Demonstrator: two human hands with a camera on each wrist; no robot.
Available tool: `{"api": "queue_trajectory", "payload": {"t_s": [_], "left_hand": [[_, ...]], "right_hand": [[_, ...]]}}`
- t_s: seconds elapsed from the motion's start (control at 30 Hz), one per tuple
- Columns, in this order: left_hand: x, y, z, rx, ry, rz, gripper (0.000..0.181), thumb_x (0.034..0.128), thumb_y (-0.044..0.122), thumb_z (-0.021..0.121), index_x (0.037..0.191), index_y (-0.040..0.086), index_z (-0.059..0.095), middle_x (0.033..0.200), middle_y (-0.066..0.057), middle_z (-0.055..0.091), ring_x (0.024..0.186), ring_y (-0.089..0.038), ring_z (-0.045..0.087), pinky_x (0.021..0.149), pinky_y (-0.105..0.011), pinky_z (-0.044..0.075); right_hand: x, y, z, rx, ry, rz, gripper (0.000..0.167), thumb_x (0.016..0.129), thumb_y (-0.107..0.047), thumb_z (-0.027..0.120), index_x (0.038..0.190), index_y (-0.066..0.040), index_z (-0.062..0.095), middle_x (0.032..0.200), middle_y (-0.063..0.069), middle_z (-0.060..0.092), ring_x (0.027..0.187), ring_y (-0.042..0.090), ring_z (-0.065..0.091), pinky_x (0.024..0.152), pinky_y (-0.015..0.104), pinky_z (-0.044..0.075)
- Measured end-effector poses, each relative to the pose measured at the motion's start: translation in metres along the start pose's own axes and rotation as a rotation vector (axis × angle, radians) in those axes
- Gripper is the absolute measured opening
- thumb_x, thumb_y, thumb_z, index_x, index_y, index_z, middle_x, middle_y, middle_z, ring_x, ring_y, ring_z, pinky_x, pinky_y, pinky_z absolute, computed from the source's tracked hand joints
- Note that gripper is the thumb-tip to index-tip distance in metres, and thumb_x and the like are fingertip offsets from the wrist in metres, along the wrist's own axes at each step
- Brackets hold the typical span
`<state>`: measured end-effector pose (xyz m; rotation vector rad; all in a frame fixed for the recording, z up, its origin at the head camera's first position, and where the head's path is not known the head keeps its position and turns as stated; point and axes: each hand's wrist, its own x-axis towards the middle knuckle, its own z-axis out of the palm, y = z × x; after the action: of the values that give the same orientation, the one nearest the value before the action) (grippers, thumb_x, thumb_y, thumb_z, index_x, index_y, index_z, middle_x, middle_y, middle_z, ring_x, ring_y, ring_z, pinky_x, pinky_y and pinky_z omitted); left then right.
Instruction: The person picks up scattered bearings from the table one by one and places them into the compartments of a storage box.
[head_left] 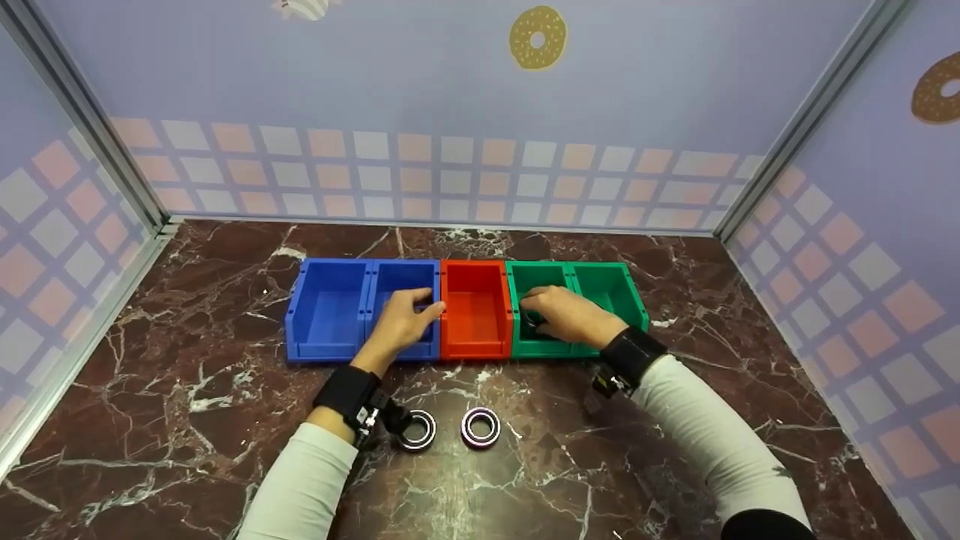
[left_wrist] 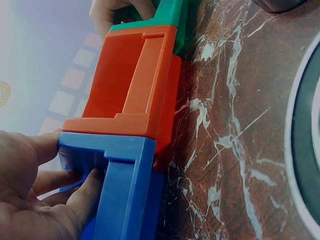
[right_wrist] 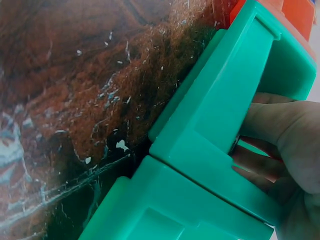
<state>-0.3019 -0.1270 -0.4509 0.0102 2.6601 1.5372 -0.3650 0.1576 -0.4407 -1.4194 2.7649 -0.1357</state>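
Note:
My right hand (head_left: pixel 570 311) reaches into the left green bin (head_left: pixel 540 349), its fingers curled round a dark ring (head_left: pixel 533 318). In the right wrist view the hand (right_wrist: pixel 285 150) hides nearly all of the ring behind the green bin wall (right_wrist: pixel 215 110). My left hand (head_left: pixel 403 321) is over the right blue bin (head_left: pixel 420 350), with its thumb at the edge beside the red bin (head_left: pixel 474 349). The left wrist view shows the left hand's (left_wrist: pixel 50 190) fingers loosely bent inside the blue bin (left_wrist: pixel 120 200), with nothing visible held.
Two metal ring bearings, one (head_left: pixel 418 431) partly behind the left wrist camera and one (head_left: pixel 481 427) to its right, lie on the marbled table (head_left: pixel 525 480) before the bins. Another blue bin (head_left: pixel 328 350) and another green bin (head_left: pixel 611 289) end the row. Patterned walls (head_left: pixel 450 90) surround the table.

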Motion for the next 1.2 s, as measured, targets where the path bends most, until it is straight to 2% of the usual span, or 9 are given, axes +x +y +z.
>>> {"api": "queue_trajectory", "payload": {"t_s": [0.3, 0.53, 0.83, 1.2], "left_hand": [[0.0002, -0.0008, 0.0011, -0.025, 0.003, -0.002, 0.055, 0.0988, 0.022, 0.060, 0.143, -0.007, 0.045, 0.150, -0.024, 0.046, 0.143, -0.035, 0.040, 0.120, -0.045, 0.034], [-0.0008, -0.0004, 0.0001, -0.011, 0.007, 0.013, 0.055, 0.0985, 0.022, 0.060, 0.143, -0.007, 0.046, 0.149, -0.025, 0.046, 0.143, -0.036, 0.040, 0.120, -0.046, 0.033], [-0.0016, 0.0007, 0.0002, -0.023, -0.009, -0.028, 0.056, 0.0996, 0.024, 0.059, 0.145, -0.004, 0.044, 0.152, -0.022, 0.043, 0.145, -0.034, 0.037, 0.120, -0.046, 0.032], [-0.0012, 0.0003, 0.0006, -0.025, -0.003, -0.020, 0.056, 0.0997, 0.024, 0.059, 0.145, -0.005, 0.044, 0.152, -0.023, 0.043, 0.145, -0.034, 0.037, 0.121, -0.046, 0.031]], "right_hand": [[0.0009, 0.0005, 0.0031, -0.005, -0.005, 0.016, 0.020, 0.080, -0.001, 0.077, 0.096, -0.005, 0.067, 0.100, 0.012, 0.068, 0.090, 0.028, 0.065, 0.078, 0.041, 0.057], [0.0011, 0.0000, 0.0033, -0.009, -0.001, 0.013, 0.016, 0.080, 0.001, 0.075, 0.093, -0.005, 0.066, 0.093, 0.011, 0.066, 0.084, 0.026, 0.062, 0.072, 0.040, 0.054], [0.0025, 0.0008, 0.0058, -0.018, 0.000, 0.007, 0.017, 0.078, 0.003, 0.074, 0.092, -0.004, 0.066, 0.093, 0.012, 0.067, 0.085, 0.028, 0.064, 0.073, 0.042, 0.055], [0.0024, -0.0013, 0.0052, -0.043, -0.014, 0.012, 0.014, 0.079, 0.003, 0.073, 0.089, -0.004, 0.065, 0.089, 0.011, 0.067, 0.082, 0.027, 0.065, 0.070, 0.041, 0.054]]}}
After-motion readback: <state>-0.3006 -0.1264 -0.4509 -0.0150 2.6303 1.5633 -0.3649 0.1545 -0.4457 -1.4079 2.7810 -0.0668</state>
